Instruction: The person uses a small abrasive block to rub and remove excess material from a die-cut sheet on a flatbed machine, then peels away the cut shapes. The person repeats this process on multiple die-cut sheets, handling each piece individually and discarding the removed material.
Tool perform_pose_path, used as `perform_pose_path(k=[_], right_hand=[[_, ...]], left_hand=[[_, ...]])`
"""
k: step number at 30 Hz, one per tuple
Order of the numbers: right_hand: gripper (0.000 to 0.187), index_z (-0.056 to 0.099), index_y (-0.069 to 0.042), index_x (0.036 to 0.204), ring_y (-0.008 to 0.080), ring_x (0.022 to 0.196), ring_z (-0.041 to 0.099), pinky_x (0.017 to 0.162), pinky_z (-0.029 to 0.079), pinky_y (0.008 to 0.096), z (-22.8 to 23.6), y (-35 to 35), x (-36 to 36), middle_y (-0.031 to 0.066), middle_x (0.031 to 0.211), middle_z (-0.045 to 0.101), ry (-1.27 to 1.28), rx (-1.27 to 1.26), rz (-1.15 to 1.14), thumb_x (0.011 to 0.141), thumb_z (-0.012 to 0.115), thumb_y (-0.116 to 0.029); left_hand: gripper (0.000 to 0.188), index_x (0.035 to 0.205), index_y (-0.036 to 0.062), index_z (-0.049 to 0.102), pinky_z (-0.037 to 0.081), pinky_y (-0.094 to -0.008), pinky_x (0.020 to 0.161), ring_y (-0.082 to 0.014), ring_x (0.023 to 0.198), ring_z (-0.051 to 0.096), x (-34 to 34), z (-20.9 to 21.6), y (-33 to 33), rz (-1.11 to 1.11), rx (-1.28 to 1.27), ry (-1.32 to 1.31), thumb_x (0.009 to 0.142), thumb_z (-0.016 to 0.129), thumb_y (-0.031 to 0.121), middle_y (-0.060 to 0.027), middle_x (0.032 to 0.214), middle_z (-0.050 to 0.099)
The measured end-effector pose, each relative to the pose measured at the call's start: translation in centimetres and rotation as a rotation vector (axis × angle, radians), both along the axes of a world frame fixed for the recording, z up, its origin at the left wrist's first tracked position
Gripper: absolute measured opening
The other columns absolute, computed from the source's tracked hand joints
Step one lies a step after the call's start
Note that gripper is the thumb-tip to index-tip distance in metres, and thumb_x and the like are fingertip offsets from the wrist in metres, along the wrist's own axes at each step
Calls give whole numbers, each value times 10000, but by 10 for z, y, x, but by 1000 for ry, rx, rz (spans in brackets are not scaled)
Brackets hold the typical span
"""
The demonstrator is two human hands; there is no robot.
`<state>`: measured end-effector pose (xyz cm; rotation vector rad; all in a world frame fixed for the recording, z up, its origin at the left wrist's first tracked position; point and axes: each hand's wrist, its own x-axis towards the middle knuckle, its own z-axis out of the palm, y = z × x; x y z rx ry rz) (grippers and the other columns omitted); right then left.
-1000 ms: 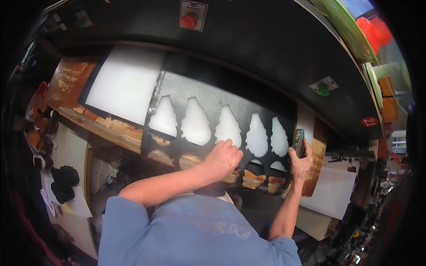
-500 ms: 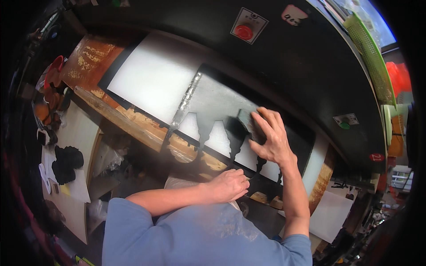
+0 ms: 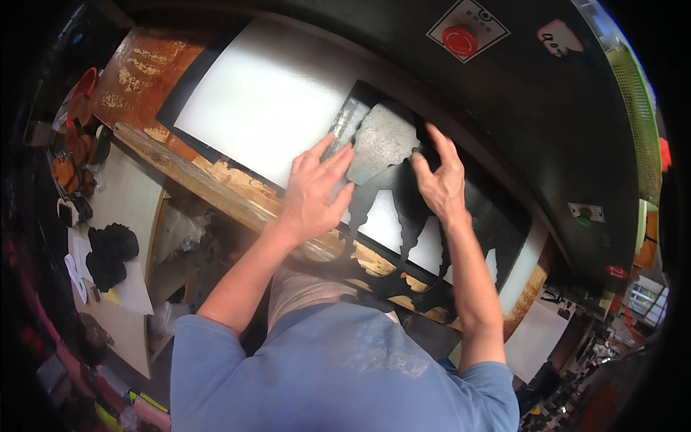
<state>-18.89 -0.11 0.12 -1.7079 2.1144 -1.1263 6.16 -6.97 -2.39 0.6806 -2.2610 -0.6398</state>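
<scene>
A grey cutting die (image 3: 386,140) with wavy side edges and a narrow near end lies on a black leather-like sheet (image 3: 412,205). Spread out at its left is my left hand (image 3: 314,189), fingertips by the die's left edge. On the other side my right hand (image 3: 441,180) has its fingers apart, and the thumb tip meets or nearly meets the die's right edge. Strips with wavy outlines run between cut-out gaps in the sheet's near part and hang over the front edge. A white board (image 3: 263,97) lies beneath and shows through the gaps.
A dark machine housing (image 3: 533,108) with a red push button (image 3: 460,42) and a green button (image 3: 584,220) overhangs the far side. A worn wooden rail (image 3: 194,183) borders the front. At left, black pieces (image 3: 111,263) lie on a side table; a green basket (image 3: 637,108) stands far right.
My left hand has risen from in front of my body to the sheet's left part. The die has moved left and lies flat, and my right hand's grip on it has loosened. The view has shifted.
</scene>
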Motion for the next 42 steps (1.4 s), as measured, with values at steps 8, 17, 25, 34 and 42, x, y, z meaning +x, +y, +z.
perform_pose_path(k=[8, 17, 25, 34, 42], right_hand=[[354, 736, 17, 1297, 312, 1262, 706, 1107, 529, 394, -42, -6, 29, 200, 1349, 734, -222, -201, -146, 951, 757, -56], [274, 773, 17, 1213, 275, 1191, 746, 1054, 565, 364, -38, -13, 24, 169, 1301, 770, -272, -220, -131, 941, 746, 3], [224, 782, 21, 1146, 263, 1156, 756, 1023, 572, 350, -38, -15, 21, 155, 1232, 792, -329, -252, -133, 930, 723, 23], [300, 736, -17, 1251, 331, 1083, 732, 960, 581, 390, -26, 6, 31, 189, 1201, 730, -104, -244, -193, 954, 706, -47], [74, 725, 17, 1039, 123, 871, 653, 791, 525, 266, 2, 144, -9, 50, 979, 711, -305, -586, -651, 1040, 671, -33]], left_hand=[[554, 1352, 19, 689, 445, -497, 1120, -389, 1360, 619, 7, -8, -8, -60, 33, 76, 828, 863, 69, -176, 1370, 726], [547, 1291, 51, 657, 466, -510, 1084, -370, 1288, 620, 1, -11, -2, 17, 55, 76, 819, 896, 189, -143, 1307, 715], [530, 1235, 48, 683, 466, -510, 1084, -386, 1304, 608, 1, -5, -3, -10, 46, 77, 785, 924, 192, -153, 1249, 738], [449, 1170, 32, 710, 514, -495, 1012, -404, 1209, 630, 15, -1, 3, -37, 7, 146, 775, 916, 89, -155, 1181, 733], [212, 820, 60, 642, 450, -437, 700, -319, 712, 628, 47, -20, 42, -113, -104, 65, 825, 841, -13, -89, 771, 667]])
